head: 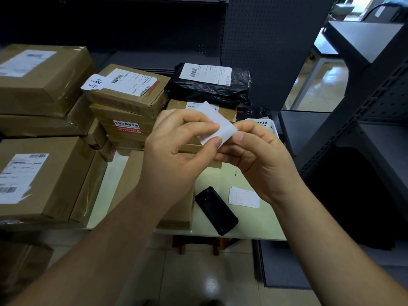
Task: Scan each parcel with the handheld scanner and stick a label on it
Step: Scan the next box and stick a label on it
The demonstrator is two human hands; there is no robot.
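Above the pale table [254,226], both hands meet at chest height over 1 small white label [220,127]. Left hand [176,149]: thumb and curled fingers pinch the label's left half. Right hand [260,160]: thumb and forefinger pinch its right edge, the other fingers folded beneath. The sheet bows slightly between the 2 grips. Judgement: the step in hand is peeling the label from its backing (whether the layers have begun to part cannot be told from this view). Handheld scanner [216,210] lies flat on the table, touched by neither hand, just beside a small stack of spare labels [244,197]. Nearest brown parcel [127,173] sits below the left forearm, its top partly hidden; whether it already carries a fresh label cannot be seen. More boxes are piled to the left and behind, with a black bag parcel [209,89] on top of the rear pile, and a white basket [265,125] stands behind the right hand. Next move, as judged: separate the sticker cleanly without letting it curl onto itself, then lower it onto a bare patch of cardboard, clear of the printed barcode, and press it flat.
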